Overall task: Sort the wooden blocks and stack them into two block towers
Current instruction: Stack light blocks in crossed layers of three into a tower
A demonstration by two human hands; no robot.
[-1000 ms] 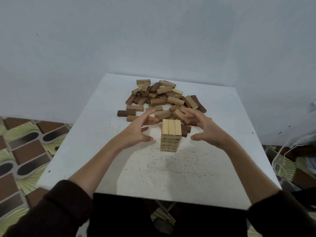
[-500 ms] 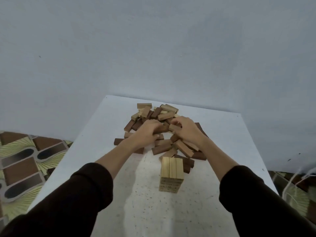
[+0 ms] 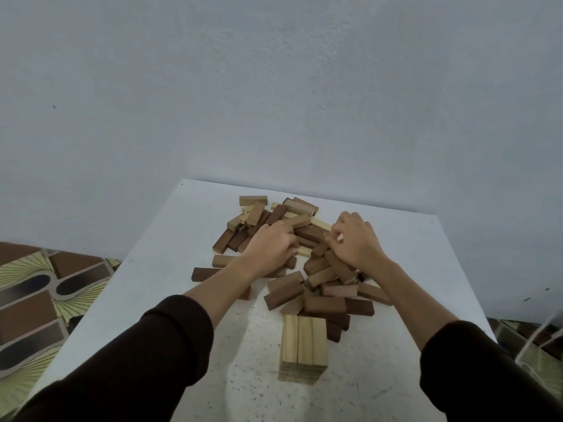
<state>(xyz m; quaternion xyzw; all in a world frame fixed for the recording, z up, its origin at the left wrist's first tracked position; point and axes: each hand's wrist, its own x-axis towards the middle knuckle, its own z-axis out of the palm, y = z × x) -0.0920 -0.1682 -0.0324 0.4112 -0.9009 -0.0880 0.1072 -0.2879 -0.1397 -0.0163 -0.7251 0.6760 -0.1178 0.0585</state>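
My two arms: dark brown long sleeves, plain knit-type fabric, no logos/markings. Left sleeve (image 3: 146, 357) & right sleeve (image 3: 475, 370) both pushed up to mid-forearm; forearms, wrists, hands bare. No rings, watch etc.

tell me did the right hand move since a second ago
Yes. The right hand went from beside the light tower forward into the loose block pile.

No readable text; faint marks on tower (image 3: 303, 371) sides illegible
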